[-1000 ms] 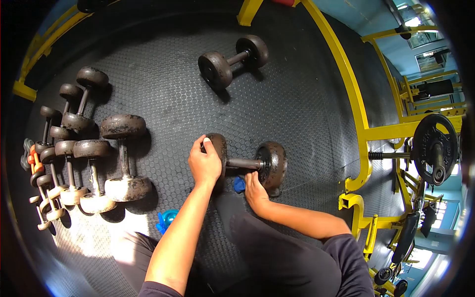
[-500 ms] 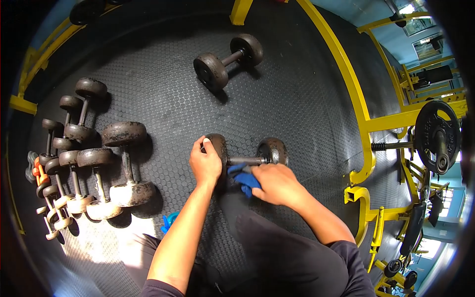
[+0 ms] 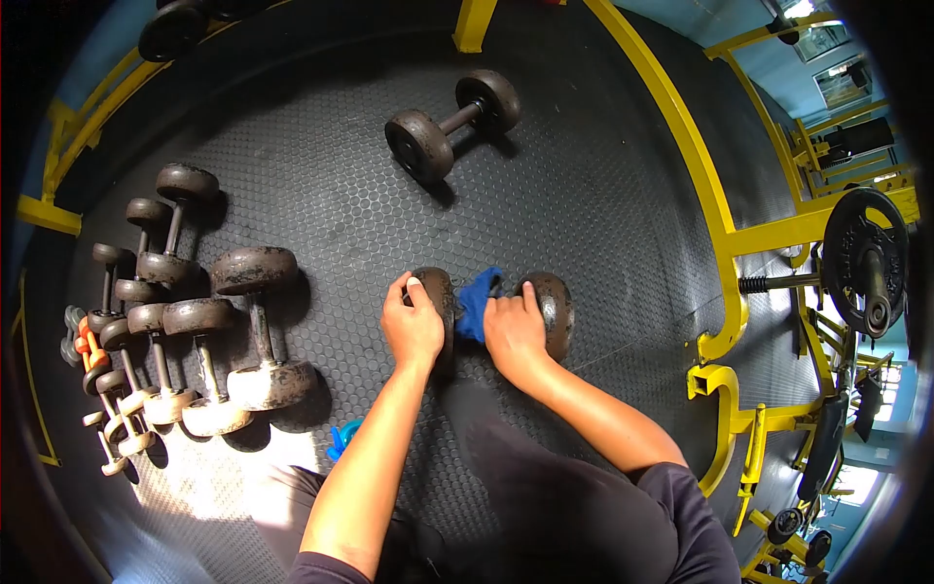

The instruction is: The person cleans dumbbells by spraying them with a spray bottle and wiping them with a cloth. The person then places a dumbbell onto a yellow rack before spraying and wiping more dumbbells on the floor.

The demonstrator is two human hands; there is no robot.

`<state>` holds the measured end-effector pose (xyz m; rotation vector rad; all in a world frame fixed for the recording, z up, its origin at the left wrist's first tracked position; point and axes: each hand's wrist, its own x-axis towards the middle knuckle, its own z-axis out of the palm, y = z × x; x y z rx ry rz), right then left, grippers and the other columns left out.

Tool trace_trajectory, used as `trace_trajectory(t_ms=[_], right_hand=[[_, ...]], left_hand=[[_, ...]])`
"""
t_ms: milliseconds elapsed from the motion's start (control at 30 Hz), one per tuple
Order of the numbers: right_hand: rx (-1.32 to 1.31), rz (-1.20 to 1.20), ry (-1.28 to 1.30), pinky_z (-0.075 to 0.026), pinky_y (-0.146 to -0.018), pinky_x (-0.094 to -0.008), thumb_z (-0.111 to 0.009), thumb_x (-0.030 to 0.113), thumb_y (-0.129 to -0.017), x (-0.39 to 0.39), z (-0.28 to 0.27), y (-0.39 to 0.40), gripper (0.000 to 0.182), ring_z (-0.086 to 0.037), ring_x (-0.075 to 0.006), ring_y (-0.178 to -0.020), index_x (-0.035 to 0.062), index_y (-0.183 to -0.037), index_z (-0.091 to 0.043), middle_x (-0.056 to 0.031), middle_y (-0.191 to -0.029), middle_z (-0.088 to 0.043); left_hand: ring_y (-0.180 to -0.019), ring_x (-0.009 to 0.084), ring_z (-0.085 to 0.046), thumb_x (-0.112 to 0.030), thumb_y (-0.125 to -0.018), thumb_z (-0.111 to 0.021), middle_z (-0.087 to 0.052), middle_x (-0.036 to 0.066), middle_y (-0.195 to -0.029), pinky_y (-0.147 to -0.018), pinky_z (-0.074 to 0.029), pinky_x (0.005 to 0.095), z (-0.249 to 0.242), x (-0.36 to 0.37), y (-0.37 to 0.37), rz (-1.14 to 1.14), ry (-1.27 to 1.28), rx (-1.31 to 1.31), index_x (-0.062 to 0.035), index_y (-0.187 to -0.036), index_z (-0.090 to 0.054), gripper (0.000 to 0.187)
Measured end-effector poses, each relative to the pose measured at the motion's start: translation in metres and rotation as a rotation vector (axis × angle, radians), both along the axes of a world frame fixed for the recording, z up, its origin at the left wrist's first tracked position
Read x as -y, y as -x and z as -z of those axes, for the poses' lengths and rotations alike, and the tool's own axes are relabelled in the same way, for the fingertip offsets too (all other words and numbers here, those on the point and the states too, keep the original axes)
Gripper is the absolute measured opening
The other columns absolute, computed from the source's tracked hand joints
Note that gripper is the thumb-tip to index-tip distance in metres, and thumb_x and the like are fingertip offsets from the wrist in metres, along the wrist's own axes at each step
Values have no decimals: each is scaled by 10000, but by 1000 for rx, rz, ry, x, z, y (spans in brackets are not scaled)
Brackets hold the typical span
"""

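Observation:
A dark, worn dumbbell (image 3: 556, 316) lies crosswise on the floor in front of me. My left hand (image 3: 413, 321) grips its left head, fingers curled over the rim. My right hand (image 3: 516, 326) presses a blue cloth (image 3: 477, 304) around the handle, close to the right head. Cloth and hand hide most of the handle. Farther off, a second dumbbell (image 3: 423, 146) of similar look rests on the floor, touched by neither hand.
Several worn dumbbells (image 3: 255, 271) stand in rows at the left, with an orange one (image 3: 88, 336) among smaller ones. A teal and blue object (image 3: 342, 438) lies beside my left forearm. Yellow frames (image 3: 681, 127) and a weight plate (image 3: 856, 248) are at the right.
My right hand has moved up over the handle, and the blue cloth now reaches beyond it. My left hand still holds the left head. The whole view has shifted slightly.

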<state>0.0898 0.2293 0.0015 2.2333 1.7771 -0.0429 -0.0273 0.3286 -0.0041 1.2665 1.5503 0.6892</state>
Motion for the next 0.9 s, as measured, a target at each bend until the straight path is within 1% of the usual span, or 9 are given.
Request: trace_trajectory(t_ms=[167, 300, 367, 433, 500, 600, 700, 800, 900], right_hand=[[164, -165, -104, -173, -1178, -551, -572, 148, -827, 30, -39, -10, 212, -523, -322, -1215, 33, -904, -732, -187, -1134, -618], [-548, -173, 52, -260, -1105, -597, -787, 237, -669, 43, -79, 1, 365, -419, -284, -1350, 15, -949, -711, -167, -1373, -507], [-837, -277, 7, -340, -1053, -543, -781, 325, -730, 51, -79, 15, 408, -466, -290, -1308, 12, -975, -692, -175, -1321, -541], [-1131, -251, 353, -383, -1016, -479, -764, 443, -771, 47, -83, 25, 502, -545, -333, -1194, 7, -1005, -676, -183, -1185, -607], [-1179, -208, 228, -462, -907, -474, -757, 468, -786, 45, -75, 26, 492, -618, -371, -999, 42, -1015, -666, -189, -977, -637], [-817, 13, 34, -486, -831, -466, -769, 266, -786, 23, -60, 7, 354, -614, -377, -941, 47, -1014, -610, -164, -966, -612], [-518, -49, -153, -488, -843, -475, -779, 262, -776, 3, -25, -10, 458, -611, -386, -963, 36, -1110, -561, -161, -1016, -602], [-692, 137, 449, -512, -896, -459, -777, 318, -765, -42, 12, -31, 419, -643, -344, -1073, 60, -1072, -653, -159, -1093, -685], [-649, 181, 573, -521, -888, -457, -770, 372, -738, -62, 14, -29, 421, -659, -330, -1056, 83, -1035, -696, -150, -1086, -707]], left_hand=[[-1084, 378, -641, -310, -982, -501, -677, 239, -1135, -946, -485, 431, 2, 1, -2, 4, -33, -2, 4, -1214, -632, 412], [-1081, 375, -644, -317, -981, -501, -679, 233, -1134, -942, -487, 428, 7, -2, -1, 8, -22, -21, 7, -1206, -635, 416], [-1057, 301, -648, -315, -982, -533, -693, 195, -1114, -933, -475, 384, 8, -2, -1, -6, -15, -14, 2, -1180, -656, 394], [-1075, 349, -647, -327, -977, -528, -682, 218, -1134, -938, -484, 412, 7, -2, -1, 8, -35, 23, 12, -1208, -630, 423], [-1087, 326, -639, -331, -984, -524, -674, 208, -1155, -947, -477, 397, 3, 0, -1, 2, 13, 77, 11, -1224, -619, 429], [-1127, 279, -610, -333, -1003, -507, -647, 187, -1208, -973, -457, 367, 8, -3, 4, -12, 98, 236, 13, -1260, -592, 439], [-1202, 239, -557, -325, -1030, -475, -604, 170, -1283, -1029, -415, 337, 2, -4, 13, -26, 187, 434, 29, -1305, -550, 455], [-1220, 224, -545, -318, -1036, -472, -598, 175, -1299, -1053, -399, 331, -12, -1, 33, 58, 177, 366, 33, -1336, -529, 465], [-1201, 208, -564, -284, -1036, -479, -611, 164, -1281, -1032, -418, 327, -36, 15, 65, 181, 238, 237, 26, -1344, -524, 439]])
